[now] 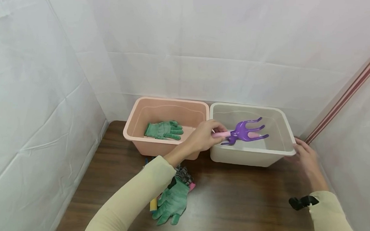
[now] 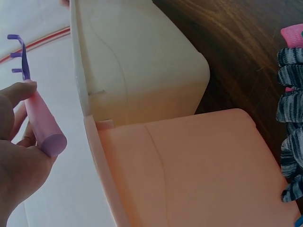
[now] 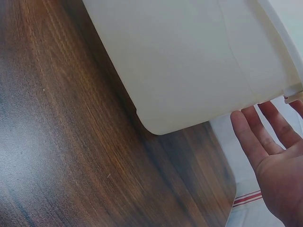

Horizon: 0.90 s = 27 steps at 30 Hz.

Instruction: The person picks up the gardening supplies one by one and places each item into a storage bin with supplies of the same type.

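One tabletop point(image 1: 236, 207) is shared by a white bin point(image 1: 246, 158) and a pink bin point(image 1: 157, 148), whose filling seems only partway done. The white bin's end is touched by the right hand point(image 1: 306, 156), fingers extended. One green glove point(image 1: 164, 129) is already laid in the pink bin; another green glove point(image 1: 176, 201) and a striped glove point(image 2: 291, 106) are left outside. Above the white bin, a purple fork point(image 1: 246, 131) is gripped by the left hand point(image 1: 206, 135), not yet released.

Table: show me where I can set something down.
Bare wood spreads before the white bin, from the loose green glove to the right sleeve; another strip runs between left sleeve and left sheet. Crowded: before the pink bin, where gloves lie heaped.
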Tool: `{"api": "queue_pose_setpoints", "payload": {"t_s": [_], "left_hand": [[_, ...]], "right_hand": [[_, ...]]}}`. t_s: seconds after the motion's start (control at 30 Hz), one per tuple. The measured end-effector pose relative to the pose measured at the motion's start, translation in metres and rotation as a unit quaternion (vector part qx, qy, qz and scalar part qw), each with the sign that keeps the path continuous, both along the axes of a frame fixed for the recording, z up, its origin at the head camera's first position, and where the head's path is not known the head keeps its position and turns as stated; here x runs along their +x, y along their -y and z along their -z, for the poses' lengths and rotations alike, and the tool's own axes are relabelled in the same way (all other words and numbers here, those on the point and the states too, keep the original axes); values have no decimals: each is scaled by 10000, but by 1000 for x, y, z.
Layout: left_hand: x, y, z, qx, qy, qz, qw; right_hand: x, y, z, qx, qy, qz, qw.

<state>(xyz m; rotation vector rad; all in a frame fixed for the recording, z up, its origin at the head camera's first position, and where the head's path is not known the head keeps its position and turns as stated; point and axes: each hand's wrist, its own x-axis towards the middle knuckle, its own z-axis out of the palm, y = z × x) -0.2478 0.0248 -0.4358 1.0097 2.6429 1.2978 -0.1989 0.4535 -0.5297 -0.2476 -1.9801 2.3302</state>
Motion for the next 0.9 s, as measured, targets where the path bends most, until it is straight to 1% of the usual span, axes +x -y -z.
{"api": "queue_pose_setpoints", "payload": {"t_s": [0.1, 0.2, 0.4, 0.47, 0.57, 0.7, 0.9], "left_hand": [[-3, -3, -1, -57, -38, 2, 10000], [-6, -7, -1, -123, -42, 23, 9999], [-9, -19, -2, -92, 75, 23, 9999], [-11, -25, -2, -75, 112, 19, 9999], [-13, -35, -2, -37, 124, 59, 9999], [-16, -46, 1, 5, 114, 102, 9999], [-21, -56, 8, 97, 202, 76, 9997]], "right_hand": [[0, 1, 1, 88, 40, 7, 10000], [1, 0, 1, 288, 115, 27, 9995], [2, -4, 1, 405, 137, 39, 9991], [4, -5, 1, 388, 124, 62, 9992], [6, -6, 1, 139, 52, 119, 9998], [7, -7, 1, -120, -69, 165, 9998], [5, -6, 0, -143, -150, 136, 9997]]}}
